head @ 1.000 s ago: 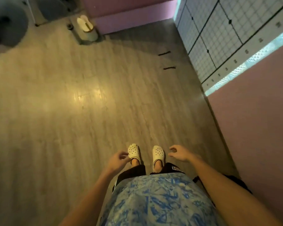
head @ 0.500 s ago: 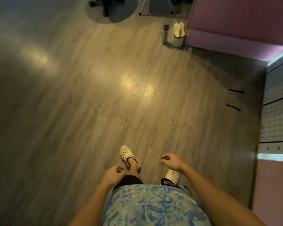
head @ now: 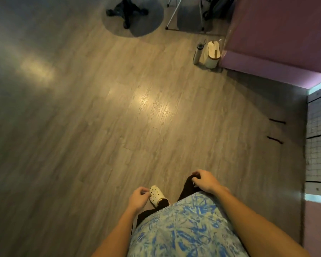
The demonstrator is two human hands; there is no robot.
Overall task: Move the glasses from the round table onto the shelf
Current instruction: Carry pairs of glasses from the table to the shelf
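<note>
Two bare hands are hanging low before you: your left hand (head: pixel 138 198) and right hand (head: pixel 205 180), each grip loosely curled and holding nothing. You are looking down at a wood-plank floor (head: pixel 100 127) catching a warm glare. A bottle (head: pixel 197 53) and a bag (head: pixel 211 54) are standing beside a pink wall (head: pixel 278 34). No glasses are showing anywhere.

Dim, softly blurred view; warm glare on the floor (head: pixel 152 106).
</note>
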